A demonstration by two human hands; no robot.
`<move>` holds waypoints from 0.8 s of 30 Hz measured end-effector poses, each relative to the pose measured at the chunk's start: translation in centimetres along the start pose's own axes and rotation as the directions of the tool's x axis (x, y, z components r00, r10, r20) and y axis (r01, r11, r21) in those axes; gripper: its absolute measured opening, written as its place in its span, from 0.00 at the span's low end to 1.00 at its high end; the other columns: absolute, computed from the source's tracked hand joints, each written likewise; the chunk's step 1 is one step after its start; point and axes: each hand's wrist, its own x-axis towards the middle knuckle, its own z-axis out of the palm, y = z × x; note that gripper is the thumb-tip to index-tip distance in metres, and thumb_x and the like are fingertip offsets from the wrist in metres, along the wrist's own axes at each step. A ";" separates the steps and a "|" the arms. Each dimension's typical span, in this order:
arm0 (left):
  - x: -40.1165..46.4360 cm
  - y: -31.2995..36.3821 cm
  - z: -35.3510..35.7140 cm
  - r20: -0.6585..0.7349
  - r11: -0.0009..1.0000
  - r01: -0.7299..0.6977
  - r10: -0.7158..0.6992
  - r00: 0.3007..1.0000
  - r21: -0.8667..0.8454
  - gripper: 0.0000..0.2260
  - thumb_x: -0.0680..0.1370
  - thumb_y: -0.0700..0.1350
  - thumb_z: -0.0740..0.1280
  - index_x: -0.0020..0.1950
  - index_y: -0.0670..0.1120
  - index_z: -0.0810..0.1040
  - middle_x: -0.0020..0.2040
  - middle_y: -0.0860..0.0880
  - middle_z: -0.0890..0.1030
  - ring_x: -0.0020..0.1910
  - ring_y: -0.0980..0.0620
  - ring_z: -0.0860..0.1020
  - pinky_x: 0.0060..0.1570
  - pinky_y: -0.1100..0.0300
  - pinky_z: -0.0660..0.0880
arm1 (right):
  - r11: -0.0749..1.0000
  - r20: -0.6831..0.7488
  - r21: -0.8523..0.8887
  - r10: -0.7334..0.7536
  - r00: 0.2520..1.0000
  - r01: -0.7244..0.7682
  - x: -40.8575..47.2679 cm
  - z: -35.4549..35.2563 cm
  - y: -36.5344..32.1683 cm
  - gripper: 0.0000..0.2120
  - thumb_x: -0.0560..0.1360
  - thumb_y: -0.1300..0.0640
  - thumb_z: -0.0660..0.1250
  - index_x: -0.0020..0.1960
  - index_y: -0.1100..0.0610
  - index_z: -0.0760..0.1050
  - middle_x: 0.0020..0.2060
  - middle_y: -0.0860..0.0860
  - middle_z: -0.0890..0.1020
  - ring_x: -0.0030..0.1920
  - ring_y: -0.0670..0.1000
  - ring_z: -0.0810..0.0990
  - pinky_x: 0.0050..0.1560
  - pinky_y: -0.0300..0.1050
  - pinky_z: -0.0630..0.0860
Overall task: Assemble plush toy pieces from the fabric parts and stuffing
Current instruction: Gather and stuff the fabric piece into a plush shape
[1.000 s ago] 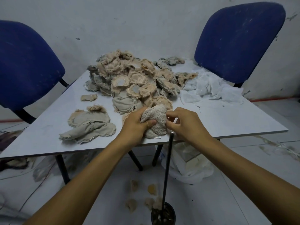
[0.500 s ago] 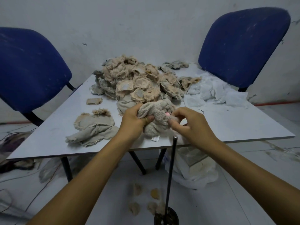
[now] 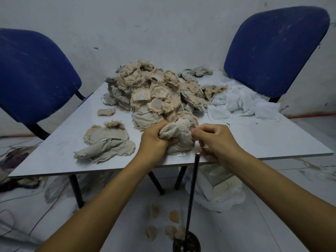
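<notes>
While both hands, left (image 3: 156, 140) and right (image 3: 216, 139), clutch the plush piece (image 3: 179, 135), a rod (image 3: 190, 200) stands in a floor pot (image 3: 187, 243).

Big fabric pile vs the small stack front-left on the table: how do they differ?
The big fabric pile is heaped high, mid-table toward the wall; the small stack lies nearly flat near the front edge. The pile shows many peach, frayed round pieces; the stack is mostly grey-beige with a little peach fringe. Both sit untouched on the table.
</notes>
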 end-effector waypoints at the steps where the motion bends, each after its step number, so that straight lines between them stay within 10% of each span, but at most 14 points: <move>1: 0.2 0.1 -0.1 -0.027 1.000 0.010 -0.011 1.000 -0.023 0.16 0.69 0.28 0.74 0.44 0.49 0.80 0.42 0.54 0.82 0.45 0.54 0.79 0.51 0.48 0.80 | 1.000 -0.028 0.022 -0.004 1.000 0.004 0.1 0.1 0.1 0.11 0.74 0.52 0.74 0.33 0.52 0.82 0.26 0.47 0.75 0.25 0.45 0.71 0.27 0.37 0.71; 11: 1.6 -0.2 -3.6 -0.265 0.976 -0.044 0.102 0.959 0.213 0.14 0.71 0.28 0.71 0.42 0.47 0.78 0.39 0.51 0.80 0.41 0.48 0.77 0.40 0.48 0.76 | 0.897 -0.167 0.441 0.087 0.982 -0.004 2.3 -1.8 -0.6 0.13 0.78 0.63 0.66 0.35 0.56 0.79 0.30 0.47 0.80 0.40 0.46 0.79 0.43 0.43 0.82; 13: 1.3 0.4 -3.1 -0.252 0.905 -0.188 0.297 0.921 0.382 0.20 0.68 0.25 0.67 0.42 0.51 0.75 0.40 0.53 0.78 0.41 0.51 0.74 0.35 0.56 0.70 | 0.948 -0.159 0.317 0.072 0.985 -0.018 2.4 -2.1 -0.1 0.14 0.79 0.60 0.65 0.35 0.51 0.76 0.38 0.45 0.82 0.47 0.50 0.78 0.47 0.49 0.82; 16: 0.2 0.9 -2.5 0.091 0.499 -0.525 0.660 0.746 0.690 0.12 0.64 0.24 0.70 0.40 0.39 0.77 0.42 0.43 0.77 0.42 0.44 0.74 0.37 0.55 0.68 | 0.935 -0.249 -0.321 -0.236 0.939 0.149 2.3 -2.4 0.5 0.05 0.81 0.56 0.63 0.47 0.49 0.73 0.53 0.52 0.77 0.52 0.51 0.77 0.51 0.49 0.80; 18: -0.5 0.6 -2.2 0.387 0.378 -0.647 0.567 0.727 0.663 0.10 0.64 0.28 0.70 0.43 0.37 0.79 0.44 0.40 0.78 0.43 0.41 0.76 0.39 0.49 0.72 | 0.834 -0.198 -0.507 -0.358 0.913 0.218 2.4 -2.9 0.7 0.14 0.79 0.66 0.60 0.53 0.46 0.71 0.56 0.54 0.71 0.49 0.49 0.75 0.47 0.33 0.74; 21: -0.8 0.6 -2.2 0.559 0.591 -0.543 0.180 0.810 0.596 0.17 0.70 0.42 0.66 0.58 0.42 0.79 0.53 0.44 0.79 0.51 0.43 0.76 0.50 0.48 0.73 | 0.830 -0.168 -0.518 -0.334 0.927 0.206 1.8 -3.1 0.9 0.24 0.76 0.73 0.57 0.56 0.44 0.71 0.57 0.52 0.69 0.54 0.48 0.74 0.44 0.26 0.67; 24: -0.1 1.7 -2.4 0.557 0.733 -0.426 0.077 0.827 0.530 0.20 0.78 0.59 0.58 0.61 0.50 0.79 0.54 0.52 0.81 0.53 0.52 0.78 0.54 0.52 0.72 | 0.681 -0.041 -0.654 -0.468 0.883 0.331 0.9 -2.5 0.8 0.10 0.81 0.60 0.61 0.56 0.49 0.76 0.55 0.50 0.73 0.55 0.49 0.75 0.51 0.37 0.71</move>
